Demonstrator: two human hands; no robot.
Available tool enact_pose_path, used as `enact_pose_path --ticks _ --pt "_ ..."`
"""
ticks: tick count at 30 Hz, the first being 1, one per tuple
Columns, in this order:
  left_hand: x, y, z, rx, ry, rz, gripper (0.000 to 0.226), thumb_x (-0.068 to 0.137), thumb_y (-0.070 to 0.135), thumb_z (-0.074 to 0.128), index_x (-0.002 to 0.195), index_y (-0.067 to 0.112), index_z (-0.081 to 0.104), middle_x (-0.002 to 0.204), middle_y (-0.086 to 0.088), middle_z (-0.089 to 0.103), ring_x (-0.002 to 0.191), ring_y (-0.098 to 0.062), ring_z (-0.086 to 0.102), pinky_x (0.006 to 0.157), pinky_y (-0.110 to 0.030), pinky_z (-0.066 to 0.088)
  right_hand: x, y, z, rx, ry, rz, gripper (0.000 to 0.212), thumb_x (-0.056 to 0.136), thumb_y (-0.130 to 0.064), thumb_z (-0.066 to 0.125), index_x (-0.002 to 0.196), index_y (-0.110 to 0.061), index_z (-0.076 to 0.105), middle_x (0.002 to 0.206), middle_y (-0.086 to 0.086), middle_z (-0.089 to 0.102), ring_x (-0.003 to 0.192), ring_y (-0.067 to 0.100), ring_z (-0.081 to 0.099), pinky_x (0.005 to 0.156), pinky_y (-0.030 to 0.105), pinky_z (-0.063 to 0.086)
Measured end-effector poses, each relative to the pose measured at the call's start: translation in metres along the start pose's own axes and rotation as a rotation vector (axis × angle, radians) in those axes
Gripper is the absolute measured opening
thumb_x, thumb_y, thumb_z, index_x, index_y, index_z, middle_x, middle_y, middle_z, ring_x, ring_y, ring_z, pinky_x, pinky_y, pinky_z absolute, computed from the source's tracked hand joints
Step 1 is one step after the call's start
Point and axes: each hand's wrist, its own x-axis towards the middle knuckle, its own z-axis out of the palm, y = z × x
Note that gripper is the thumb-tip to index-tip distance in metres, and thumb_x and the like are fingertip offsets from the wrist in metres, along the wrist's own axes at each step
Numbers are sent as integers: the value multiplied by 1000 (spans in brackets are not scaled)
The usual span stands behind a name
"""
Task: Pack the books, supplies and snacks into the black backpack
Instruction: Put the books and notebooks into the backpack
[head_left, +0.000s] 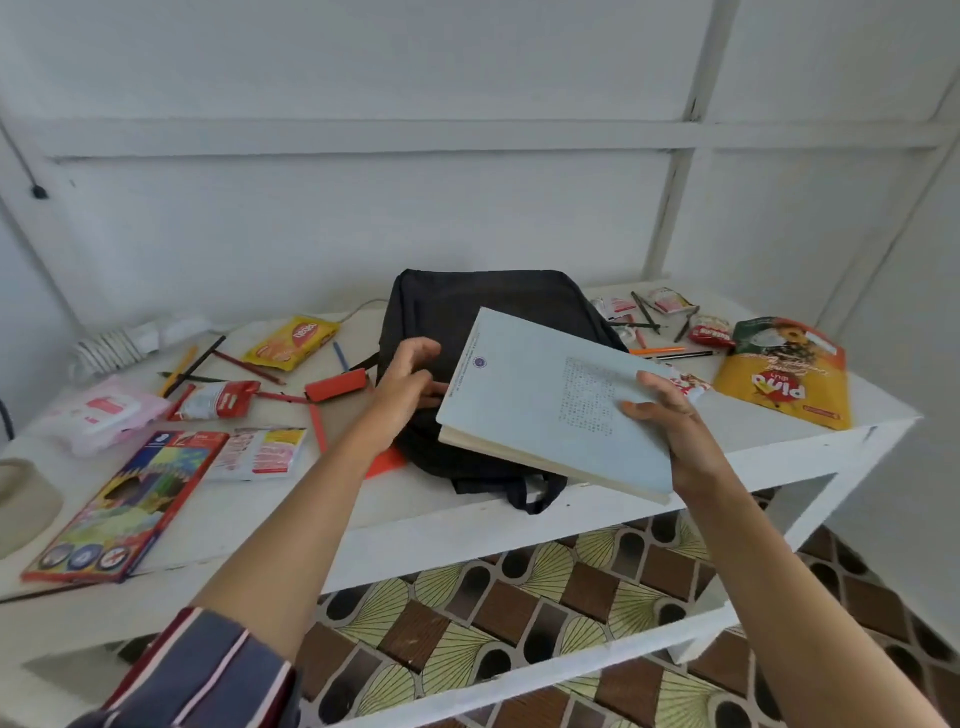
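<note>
Your right grip (675, 431) holds the pale blue book (545, 400) above the black backpack (457, 306) on the white worktop (405, 509). Your left grip (406, 383) hangs loose over the backpack, holding nothing.

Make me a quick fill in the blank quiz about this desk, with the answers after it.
1. The right hand grips a pale blue ____.
2. That hand holds it above the black ____.
3. The coloured pencil box lies on the ____ part of the white table.
4. The yellow Pina snack bag lies on its ____ part.
Answers: book; backpack; left; right.
</note>
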Motion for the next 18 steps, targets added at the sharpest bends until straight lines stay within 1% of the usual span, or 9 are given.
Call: enact_pose_path --ticks 2,3,5,6,9,11,14,16,18 --pt "1 -14 0 260 -215 19 37 82 -2 57 106 26 58 115 5 62 101 -11 61 74 -16 46 -1 -6 -11 -3 34 11 34 79 4 57 85 -29 64 73 -9 72 63 14 70 48 23 53" --pt "0 -18 -1 341 -345 22 43 76 1 66 107 29 59 113 11 63 108 -6 57 80 -13 44 -1 -9 -16 -12 45 9 34 80 4 56 89 -28 62 72 -10 72 62 14 70 47 21 52" --pt "-1 -21 2 455 -497 31 56 66 11 78 115 31 58 117 20 60 112 5 51 89 -8 37 0 -14 -24 -17 53 12 34 80 2 55 92 -30 60 78 -6 70 64 15 69 48 20 52" --pt "0 -21 4 498 -496 47 60 64 12 81 117 28 58 118 18 60 112 4 51 93 -12 36 0 -16 -27 -26 52 15 34 79 1 56 92 -31 60 83 -4 68 65 16 69 48 20 51" --pt "9 -20 10 563 -410 90 44 69 8 78 106 23 60 102 8 66 101 -7 59 96 -32 45 -3 -19 -31 -120 20 25 36 70 -8 61 98 -30 58 83 -7 68 64 11 68 46 16 49" --pt "14 -16 9 558 -378 85 34 72 8 76 98 25 61 94 5 67 94 -10 61 93 -38 49 -1 -18 -36 -132 -23 31 34 75 -4 55 100 -27 56 79 -12 69 69 11 68 48 15 49" --pt "23 -9 7 460 -233 121 25 78 12 73 94 27 61 101 3 64 99 -12 58 87 -29 48 4 -14 -44 -188 -51 69 40 84 1 47 100 -34 54 81 -23 66 77 0 65 53 10 49" --pt "30 -5 9 426 -6 199 24 80 15 70 97 24 56 106 4 61 101 -11 56 79 -21 42 6 -11 -42 -232 -64 95 46 86 0 50 103 -43 49 81 -36 64 77 -16 61 56 4 47" --pt "39 -1 15 463 215 299 25 81 16 70 99 16 54 103 2 61 97 -13 57 77 -25 42 12 -7 -43 -220 -106 118 47 85 4 48 98 -41 56 79 -32 67 73 -14 62 56 6 48"
